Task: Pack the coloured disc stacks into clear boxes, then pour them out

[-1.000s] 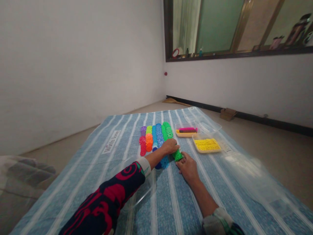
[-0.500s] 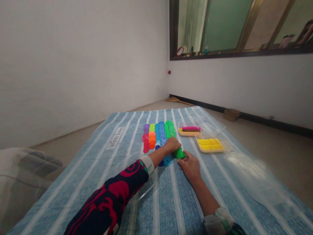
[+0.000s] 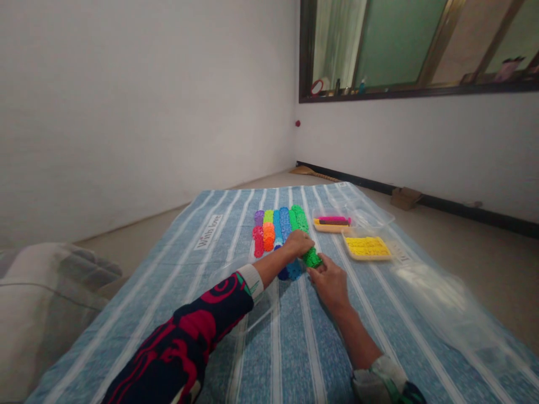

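A row of small green plastic pieces point(image 3: 312, 258) lies between my two hands at the near end of the green columns point(image 3: 299, 217). My left hand point(image 3: 298, 243) is closed on its far end, fingers curled over it. From the near side, my right hand point(image 3: 330, 279) pinches the other end between thumb and fingers. Left of the hands are rows of similar pieces: blue point(image 3: 285, 220), orange point(image 3: 268, 237), red point(image 3: 258, 242), lime point(image 3: 268, 216) and purple point(image 3: 259, 216). Dark blue pieces point(image 3: 290, 271) show below my left wrist, partly hidden by it.
A tray of yellow pieces point(image 3: 367, 248) stands to the right. Behind it a clear box holds pink, dark and orange rows point(image 3: 332, 221). Clear plastic bags point(image 3: 446, 303) lie at right, and a clear lid point(image 3: 248, 314) sits under my left forearm. A striped cloth point(image 3: 202, 331) covers the table.
The view has shifted slightly, so the scene sits a little further right. Both hands stay on the green pieces, which are raised or shifted only slightly.
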Demonstrator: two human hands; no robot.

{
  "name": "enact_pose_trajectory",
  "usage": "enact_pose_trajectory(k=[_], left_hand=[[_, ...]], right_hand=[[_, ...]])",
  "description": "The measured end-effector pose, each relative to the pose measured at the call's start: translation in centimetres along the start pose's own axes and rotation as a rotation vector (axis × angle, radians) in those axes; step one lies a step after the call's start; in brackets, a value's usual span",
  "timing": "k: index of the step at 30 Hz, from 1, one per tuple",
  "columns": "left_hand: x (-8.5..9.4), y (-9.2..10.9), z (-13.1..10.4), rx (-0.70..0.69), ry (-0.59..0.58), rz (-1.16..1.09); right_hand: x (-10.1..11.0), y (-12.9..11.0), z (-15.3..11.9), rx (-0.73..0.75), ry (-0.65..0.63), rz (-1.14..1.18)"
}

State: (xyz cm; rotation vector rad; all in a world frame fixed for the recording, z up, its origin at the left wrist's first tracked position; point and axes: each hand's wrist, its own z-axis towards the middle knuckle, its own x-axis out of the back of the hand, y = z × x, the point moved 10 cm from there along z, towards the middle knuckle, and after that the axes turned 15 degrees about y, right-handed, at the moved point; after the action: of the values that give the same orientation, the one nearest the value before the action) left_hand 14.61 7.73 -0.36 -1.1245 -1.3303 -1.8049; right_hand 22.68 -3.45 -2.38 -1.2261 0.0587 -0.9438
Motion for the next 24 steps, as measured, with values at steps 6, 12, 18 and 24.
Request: enact_pose_trajectory(k=[6, 12, 18, 24], left_hand=[[4.9, -1.7, -1.9, 0.072, 0.043, -0.040], [10.1, -5.7, -5.7, 0.153, 0.109, -0.039], [11.6, -10.2, -9.2, 0.243, 0.121, 0.007], [9.5, -12.7, -10.7, 0.297, 0.062, 0.054]], right_hand=[[0.1, -5.0, -0.9, 0.093, -0.003, 0.046], [-1.9, -10.7, -3.6, 0.236, -0.112, 0.043], [-4.6, -13.2, -7.1, 0.296, -0.246, -0.034], [-6.0, -13.1, -9.0, 0.313, -0.326, -0.173]])
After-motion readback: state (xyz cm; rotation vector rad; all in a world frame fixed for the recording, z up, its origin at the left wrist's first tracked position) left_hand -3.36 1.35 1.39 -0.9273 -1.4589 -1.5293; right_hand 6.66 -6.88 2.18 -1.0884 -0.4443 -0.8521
